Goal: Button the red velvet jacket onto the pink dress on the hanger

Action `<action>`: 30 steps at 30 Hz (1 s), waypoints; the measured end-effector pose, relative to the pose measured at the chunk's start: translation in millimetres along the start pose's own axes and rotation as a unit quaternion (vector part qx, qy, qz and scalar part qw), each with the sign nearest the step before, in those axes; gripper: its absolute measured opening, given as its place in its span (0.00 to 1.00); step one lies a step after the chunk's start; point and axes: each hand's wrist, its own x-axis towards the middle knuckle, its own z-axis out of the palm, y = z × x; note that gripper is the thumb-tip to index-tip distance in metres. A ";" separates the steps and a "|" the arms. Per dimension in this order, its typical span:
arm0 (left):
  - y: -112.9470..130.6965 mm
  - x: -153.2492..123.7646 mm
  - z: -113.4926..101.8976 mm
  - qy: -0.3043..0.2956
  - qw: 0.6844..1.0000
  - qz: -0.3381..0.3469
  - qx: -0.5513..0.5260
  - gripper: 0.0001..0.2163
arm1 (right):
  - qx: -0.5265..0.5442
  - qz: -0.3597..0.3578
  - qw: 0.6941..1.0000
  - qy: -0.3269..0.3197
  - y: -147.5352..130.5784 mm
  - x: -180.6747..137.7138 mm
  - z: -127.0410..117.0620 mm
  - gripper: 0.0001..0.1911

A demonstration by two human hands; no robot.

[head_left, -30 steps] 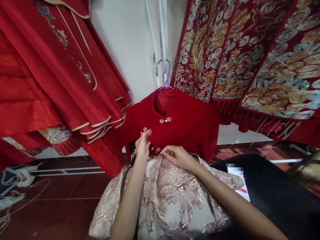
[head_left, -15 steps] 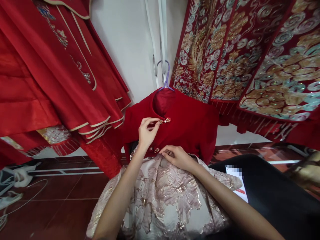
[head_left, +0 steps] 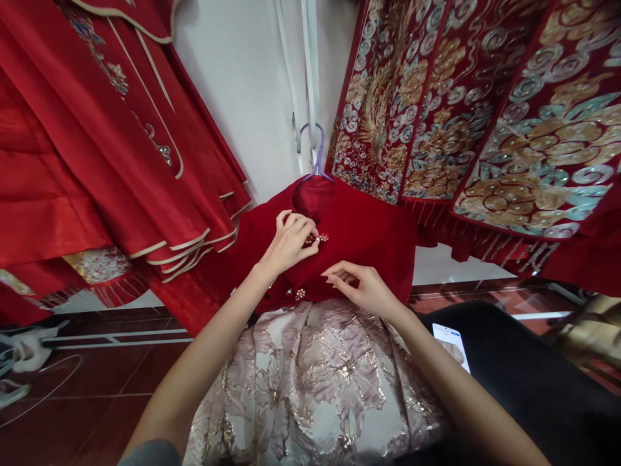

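The left hand (head_left: pixel 294 241) has thumb and fingers closed on the upper flower clasp (head_left: pixel 324 237), at their tips, just below the collar edge of the red garment (head_left: pixel 378 226). Below that hand sits a lower clasp (head_left: pixel 301 294). Farther right, the right hand (head_left: pixel 361 286) is before the garment's front, fingertips close together; whether they pinch cloth, I cannot tell. A phone (head_left: pixel 451 346) lies toward the black surface's (head_left: pixel 509 362) left edge.

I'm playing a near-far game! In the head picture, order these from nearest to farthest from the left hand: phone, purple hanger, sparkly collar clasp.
1. Sparkly collar clasp: at the left hand, by the fingertips.
2. Purple hanger: up above.
3. Phone: lower right, on the black surface.
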 end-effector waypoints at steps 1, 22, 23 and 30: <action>0.6 0.7 0.5 0.004 0.998 -0.027 -0.055 0.03 | -0.001 0.000 1.000 0.006 0.3 0.3 -2.9 0.12; 7.7 -12.7 5.5 0.297 0.934 -0.178 -0.094 0.20 | -0.209 0.055 0.945 0.248 -34.4 64.7 35.6 0.52; 6.5 -13.1 6.9 0.303 0.929 -0.193 -0.091 0.24 | -0.241 0.060 0.934 0.257 -30.9 59.1 29.9 0.52; -16.1 5.1 7.7 0.261 0.929 -0.259 -0.032 0.32 | -0.396 0.075 0.868 0.290 -9.6 71.1 -26.0 0.50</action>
